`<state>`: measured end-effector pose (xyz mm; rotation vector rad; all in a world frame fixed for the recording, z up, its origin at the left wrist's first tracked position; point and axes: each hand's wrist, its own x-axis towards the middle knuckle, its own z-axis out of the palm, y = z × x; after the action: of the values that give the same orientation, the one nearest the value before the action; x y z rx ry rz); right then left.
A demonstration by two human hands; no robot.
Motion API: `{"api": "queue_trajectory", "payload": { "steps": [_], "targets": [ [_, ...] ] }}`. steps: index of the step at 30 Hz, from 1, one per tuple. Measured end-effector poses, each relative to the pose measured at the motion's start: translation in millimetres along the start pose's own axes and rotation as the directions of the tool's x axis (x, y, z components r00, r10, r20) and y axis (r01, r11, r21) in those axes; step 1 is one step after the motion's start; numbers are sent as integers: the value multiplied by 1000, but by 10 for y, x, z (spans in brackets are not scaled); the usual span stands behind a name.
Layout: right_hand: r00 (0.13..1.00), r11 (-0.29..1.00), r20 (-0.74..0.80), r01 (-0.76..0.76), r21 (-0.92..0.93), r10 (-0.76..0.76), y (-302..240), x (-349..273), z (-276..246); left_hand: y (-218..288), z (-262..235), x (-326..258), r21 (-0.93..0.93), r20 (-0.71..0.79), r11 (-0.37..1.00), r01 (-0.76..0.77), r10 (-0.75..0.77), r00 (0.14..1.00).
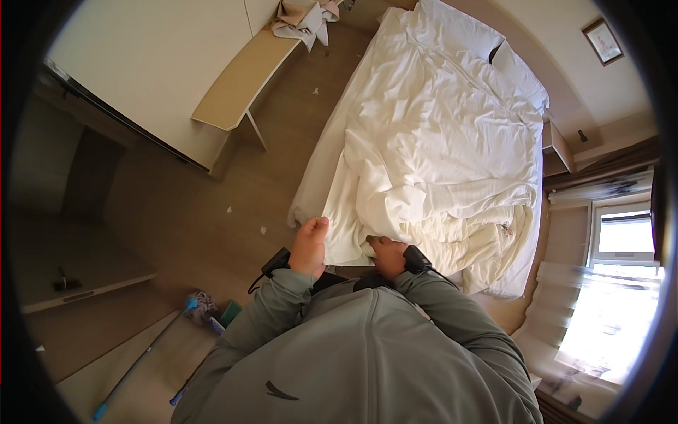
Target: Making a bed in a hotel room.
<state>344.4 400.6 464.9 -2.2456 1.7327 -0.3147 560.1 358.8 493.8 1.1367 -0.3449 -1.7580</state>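
A rumpled white duvet cover (438,134) spreads over the bed. At the foot end, a cream-coloured duvet (470,240) shows in bunched folds. My left hand (308,247) is closed on the cover's near left corner, with the thumb on top. Just to its right, my right hand (388,256) is closed on the near edge of the same cloth; its fingertips are partly hidden in the fabric. Between my hands the edge hangs close in front of my body.
White pillows (519,67) lie at the far end of the bed. A long desk (244,81) with crumpled cloth or paper (304,18) stands at the left wall. A mop (145,353) lies at lower left. Small scraps dot the floor. A curtained window (611,311) is at right.
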Motion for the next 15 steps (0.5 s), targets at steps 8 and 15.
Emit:
{"api": "queue_trajectory", "payload": {
  "steps": [8,15],
  "targets": [
    [939,835,-184,-154,528,289,54,461,-507,136,174,-114,14,96,999,51,-52,994],
    [999,972,-34,-8,235,17,-418,94,-153,-66,186,-150,258,76,960,105,-129,989]
  ]
}}
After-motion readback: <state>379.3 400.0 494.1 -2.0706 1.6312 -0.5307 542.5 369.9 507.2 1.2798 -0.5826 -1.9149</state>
